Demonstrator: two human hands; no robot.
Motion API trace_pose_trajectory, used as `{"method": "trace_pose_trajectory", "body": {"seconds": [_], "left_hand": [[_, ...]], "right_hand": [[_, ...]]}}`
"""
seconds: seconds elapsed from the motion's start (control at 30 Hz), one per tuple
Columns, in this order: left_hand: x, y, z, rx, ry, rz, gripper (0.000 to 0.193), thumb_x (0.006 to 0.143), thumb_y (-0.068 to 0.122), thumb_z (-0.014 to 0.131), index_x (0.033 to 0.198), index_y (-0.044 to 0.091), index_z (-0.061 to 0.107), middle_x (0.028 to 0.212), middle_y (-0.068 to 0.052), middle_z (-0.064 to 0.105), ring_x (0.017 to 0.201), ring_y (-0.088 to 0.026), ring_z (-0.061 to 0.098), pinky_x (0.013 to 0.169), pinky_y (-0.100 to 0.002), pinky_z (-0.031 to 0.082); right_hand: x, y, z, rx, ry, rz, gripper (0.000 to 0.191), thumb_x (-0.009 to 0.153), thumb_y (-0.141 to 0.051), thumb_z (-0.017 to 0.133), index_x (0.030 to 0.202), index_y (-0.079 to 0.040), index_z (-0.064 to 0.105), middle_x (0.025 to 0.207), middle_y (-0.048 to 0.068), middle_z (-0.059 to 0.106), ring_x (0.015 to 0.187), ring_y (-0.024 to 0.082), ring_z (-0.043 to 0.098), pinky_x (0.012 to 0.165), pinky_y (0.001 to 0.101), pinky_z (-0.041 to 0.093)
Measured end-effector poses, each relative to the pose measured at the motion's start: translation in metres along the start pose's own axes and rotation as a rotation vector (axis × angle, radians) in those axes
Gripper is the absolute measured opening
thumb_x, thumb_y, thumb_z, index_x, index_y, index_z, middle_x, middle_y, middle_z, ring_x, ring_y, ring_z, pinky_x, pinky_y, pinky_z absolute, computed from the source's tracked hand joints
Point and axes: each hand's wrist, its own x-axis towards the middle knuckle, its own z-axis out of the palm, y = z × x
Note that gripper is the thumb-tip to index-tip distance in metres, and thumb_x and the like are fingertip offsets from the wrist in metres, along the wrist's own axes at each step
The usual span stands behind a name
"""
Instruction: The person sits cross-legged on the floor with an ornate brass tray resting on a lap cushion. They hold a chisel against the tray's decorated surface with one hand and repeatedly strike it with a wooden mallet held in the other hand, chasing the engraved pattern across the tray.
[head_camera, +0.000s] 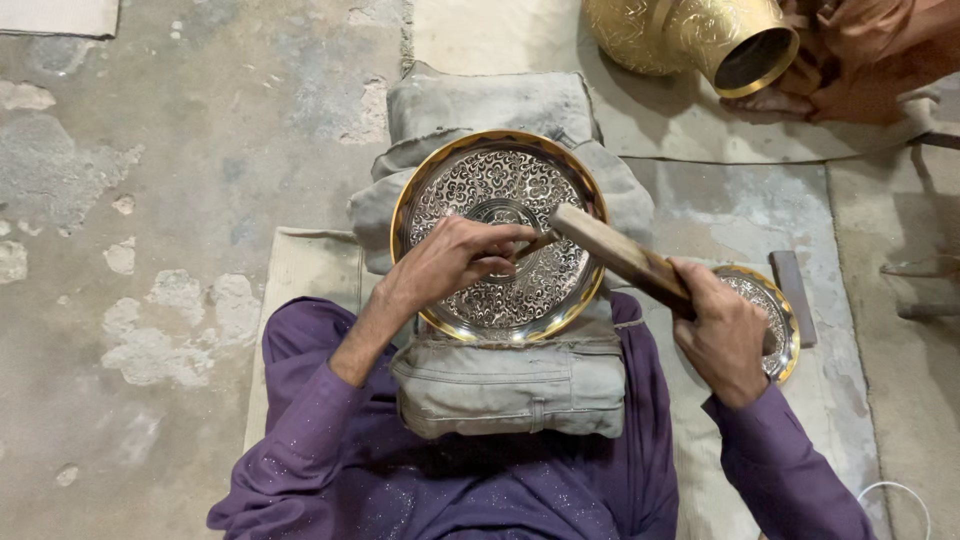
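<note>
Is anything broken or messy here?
The concrete floor is worn, with pale chipped patches. Otherwise nothing stands out: the engraved plate rests tilted on a grey cushion. The left hand holds a thin tool against it, the right hand grips a wooden mallet. A smaller plate lies flat beside it.

Plate (500, 180) on cushion (510, 385), between hands.

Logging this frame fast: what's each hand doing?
Left hand: closed, pinching a thin tool on the engraved plate.
Right hand: closed around a wooden mallet.
</note>
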Motion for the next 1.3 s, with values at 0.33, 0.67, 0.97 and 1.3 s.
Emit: {"method": "trace_pose_trajectory", "body": {"seconds": [0.33, 0.67, 0.97, 1.3], "left_hand": [[-0.001, 0.002, -0.004, -0.013, -0.015, 0.009, 0.056, 0.084, 0.017, 0.076, 0.137, 0.025, 0.063, 0.091, 0.0, 0.08, 0.073, -0.013, 0.076, 0.069, -0.033, 0.061], [0.0, 0.005, -0.006, -0.027, 0.016, 0.049, 0.056, 0.085, 0.018, 0.075, 0.139, 0.025, 0.062, 0.095, -0.003, 0.079, 0.078, -0.015, 0.076, 0.069, -0.035, 0.061], [-0.001, -0.005, 0.002, -0.021, 0.033, 0.038, 0.057, 0.085, 0.017, 0.077, 0.139, 0.027, 0.062, 0.095, 0.0, 0.08, 0.076, -0.012, 0.077, 0.069, -0.032, 0.062], [-0.001, -0.005, 0.002, 0.006, 0.004, 0.013, 0.054, 0.086, 0.018, 0.076, 0.137, 0.027, 0.062, 0.094, 0.001, 0.081, 0.077, -0.013, 0.078, 0.069, -0.033, 0.063]], "right_hand": [[-0.001, 0.001, 0.009, 0.235, 0.121, -0.028, 0.043, 0.084, 0.001, 0.066, 0.125, -0.012, 0.062, 0.105, 0.011, 0.073, 0.088, 0.029, 0.071, 0.075, 0.0399, 0.055], [0.002, 0.002, 0.001, 0.289, 0.082, 0.032, 0.045, 0.085, -0.004, 0.07, 0.128, -0.009, 0.06, 0.095, 0.016, 0.073, 0.079, 0.03, 0.072, 0.068, 0.0397, 0.055], [0.006, 0.001, 0.008, 0.629, 0.09, -0.022, 0.041, 0.09, -0.002, 0.07, 0.127, -0.01, 0.057, 0.101, 0.02, 0.069, 0.089, 0.032, 0.068, 0.08, 0.0391, 0.056], [0.003, 0.005, 0.008, 0.532, 0.025, -0.031, 0.031, 0.087, -0.002, 0.066, 0.115, -0.008, 0.055, 0.093, 0.015, 0.071, 0.084, 0.028, 0.073, 0.076, 0.0367, 0.057]]}}
